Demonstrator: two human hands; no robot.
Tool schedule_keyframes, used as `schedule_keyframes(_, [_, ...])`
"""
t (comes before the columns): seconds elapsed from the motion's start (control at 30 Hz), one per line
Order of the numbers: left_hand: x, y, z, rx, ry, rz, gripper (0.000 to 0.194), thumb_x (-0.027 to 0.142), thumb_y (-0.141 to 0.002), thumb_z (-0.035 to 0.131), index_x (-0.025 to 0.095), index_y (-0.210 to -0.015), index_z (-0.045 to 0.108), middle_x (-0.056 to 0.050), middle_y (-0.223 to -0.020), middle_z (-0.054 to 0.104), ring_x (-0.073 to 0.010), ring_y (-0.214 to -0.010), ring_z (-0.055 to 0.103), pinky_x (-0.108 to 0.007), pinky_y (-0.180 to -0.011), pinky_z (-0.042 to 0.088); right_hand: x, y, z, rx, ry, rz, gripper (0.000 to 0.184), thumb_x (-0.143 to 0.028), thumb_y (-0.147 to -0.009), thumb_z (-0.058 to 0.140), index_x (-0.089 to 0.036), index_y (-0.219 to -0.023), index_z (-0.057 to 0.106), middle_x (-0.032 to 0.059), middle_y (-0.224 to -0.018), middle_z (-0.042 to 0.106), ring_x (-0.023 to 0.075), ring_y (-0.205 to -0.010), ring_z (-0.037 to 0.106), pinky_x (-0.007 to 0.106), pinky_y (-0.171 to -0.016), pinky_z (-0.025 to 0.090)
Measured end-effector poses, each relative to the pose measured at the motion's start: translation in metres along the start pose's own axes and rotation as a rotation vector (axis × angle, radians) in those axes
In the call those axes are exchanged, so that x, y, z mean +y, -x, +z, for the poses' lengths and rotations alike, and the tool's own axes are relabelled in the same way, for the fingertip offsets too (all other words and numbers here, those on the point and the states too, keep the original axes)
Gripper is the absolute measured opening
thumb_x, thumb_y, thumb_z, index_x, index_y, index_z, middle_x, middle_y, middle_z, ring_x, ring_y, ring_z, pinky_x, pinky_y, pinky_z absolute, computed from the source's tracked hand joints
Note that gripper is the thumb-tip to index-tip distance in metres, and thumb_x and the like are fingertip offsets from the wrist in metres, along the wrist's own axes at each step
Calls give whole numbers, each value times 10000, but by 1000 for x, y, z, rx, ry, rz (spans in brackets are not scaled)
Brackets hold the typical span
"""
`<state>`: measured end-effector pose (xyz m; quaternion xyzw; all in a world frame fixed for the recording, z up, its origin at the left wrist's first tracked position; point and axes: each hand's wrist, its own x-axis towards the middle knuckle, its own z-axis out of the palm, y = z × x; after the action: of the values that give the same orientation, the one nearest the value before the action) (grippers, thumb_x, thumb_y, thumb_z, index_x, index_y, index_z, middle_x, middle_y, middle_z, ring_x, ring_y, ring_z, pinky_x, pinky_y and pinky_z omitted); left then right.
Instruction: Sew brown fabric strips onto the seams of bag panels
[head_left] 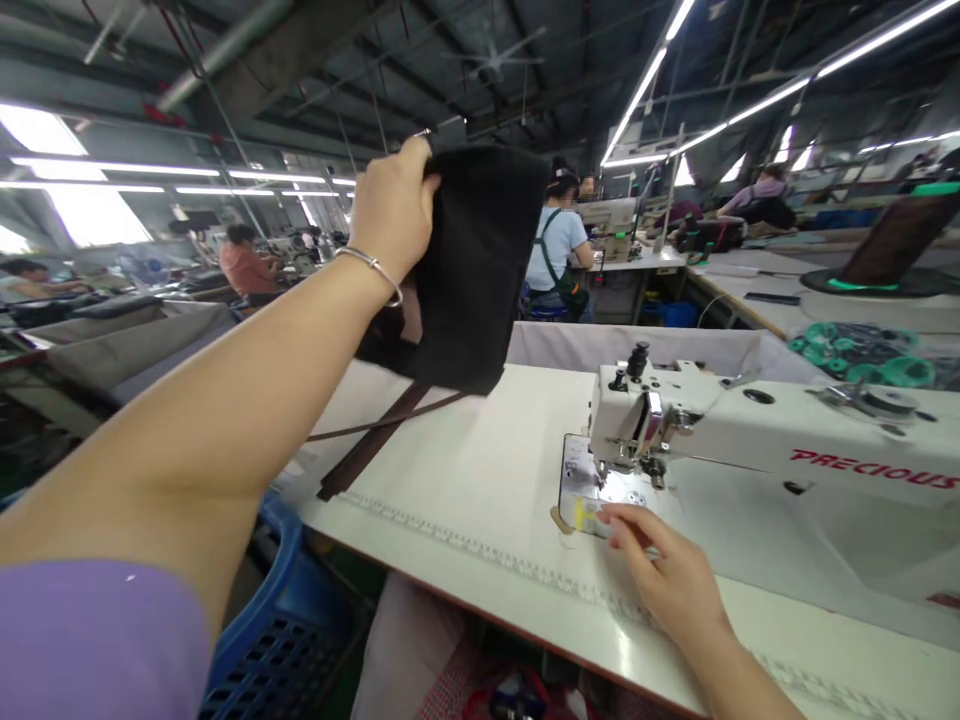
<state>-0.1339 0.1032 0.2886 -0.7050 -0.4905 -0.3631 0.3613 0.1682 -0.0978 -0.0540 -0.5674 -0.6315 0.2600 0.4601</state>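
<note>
Raised above the table, my left hand point(394, 210) grips the upper left corner of a black fabric piece point(480, 270), which hangs in front of me with a paler patch near its lower left. My right hand point(667, 580) is low by the needle plate point(581, 490) of a white sewing machine point(750, 430). Its thumb and forefinger are pressed together, and whatever they may hold is too small to tell. The machine's needle area is lit, just beyond my right fingertips. Dark brown strips point(375, 445) lie on the table under the black fabric.
A ruler tape point(480, 548) runs along the front of the white table point(450, 480). A blue basket point(277, 620) stands below its left edge. To the right are a brown thread cone point(892, 240) and green spools point(862, 355). Several people work at machines beyond.
</note>
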Motion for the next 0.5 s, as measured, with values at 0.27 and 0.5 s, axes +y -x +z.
schedule_keyframes(0.27, [33,122,109,-735,237,324,543,331,-881,607,209,-1378,423,-96,-1412,480,-278,-1318,426,-426,-1066,352,17,-2,-1,-136,199,-88,261,-420,-904,489,-307,-1073,652,-7,-1066,716,185,-829,693,292,-676,578])
schedule_keyframes(0.5, [-48,277,126,-996,92,164,352,347,-934,561,157,-1230,548,-102,-1260,558,-233,-1112,573,-464,-942,496,29,0,0,-268,403,-143,304,-493,-896,478,-339,-1092,653,-27,-1125,702,217,-956,683,357,-825,568])
